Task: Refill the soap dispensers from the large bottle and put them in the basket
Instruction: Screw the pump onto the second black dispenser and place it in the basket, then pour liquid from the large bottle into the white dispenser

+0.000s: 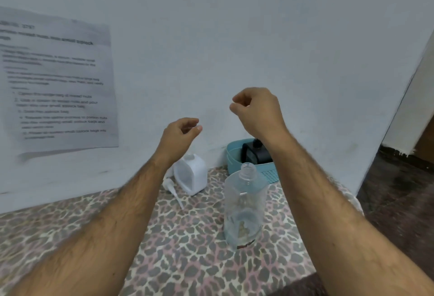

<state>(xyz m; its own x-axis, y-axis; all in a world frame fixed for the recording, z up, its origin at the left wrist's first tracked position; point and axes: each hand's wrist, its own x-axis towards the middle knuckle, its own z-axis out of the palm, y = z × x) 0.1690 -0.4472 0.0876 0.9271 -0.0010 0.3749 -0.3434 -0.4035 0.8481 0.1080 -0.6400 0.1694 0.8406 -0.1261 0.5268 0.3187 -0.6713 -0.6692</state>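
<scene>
One clear bottle [244, 206], one white jug [191, 174], one basket [266, 171].

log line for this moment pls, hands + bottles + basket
left hand empty, raised | right hand empty, raised | clear bottle uncapped, upright | white jug by wall | pump on table | basket holds black dispenser

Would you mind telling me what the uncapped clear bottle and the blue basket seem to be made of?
The clear bottle looks like transparent glossy plastic: the patterned cloth shows through it and its threaded neck looks moulded. The blue basket looks like matte moulded plastic, with a perforated grid in its wall.
</scene>
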